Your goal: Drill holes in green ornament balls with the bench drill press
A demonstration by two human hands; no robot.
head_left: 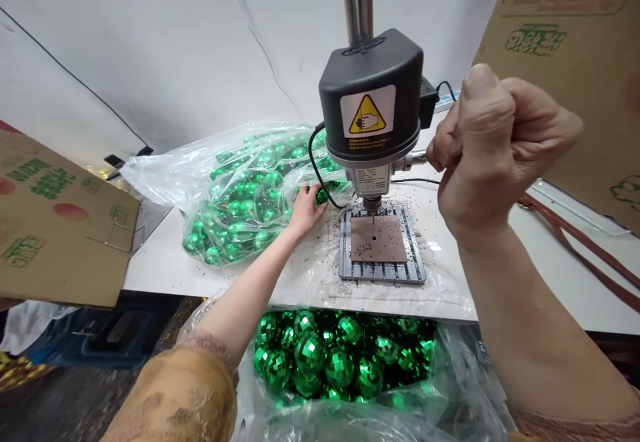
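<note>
My left hand (307,212) reaches to the mouth of a clear plastic bag (165,172) on the table, its fingers curled around a shiny green mirror ball (321,195). Many more such balls fill that bag. Closed in a fist, my right hand (490,142) grips the feed lever (416,157) of a black bench drill press (370,102); most of the lever is hidden by the fingers. Below the drill chuck (373,203), a brown square board (385,249) with a dark hole lies on the slotted metal base (345,272). No ball sits on the board.
Dark shavings litter the base and the white table (165,262). An open plastic bag of green mirror balls (340,365) hangs at the table's front edge. Cardboard boxes (60,222) flank both sides. A brown strap (580,235) lies at right, and a black cable (313,155) loops beside the drill.
</note>
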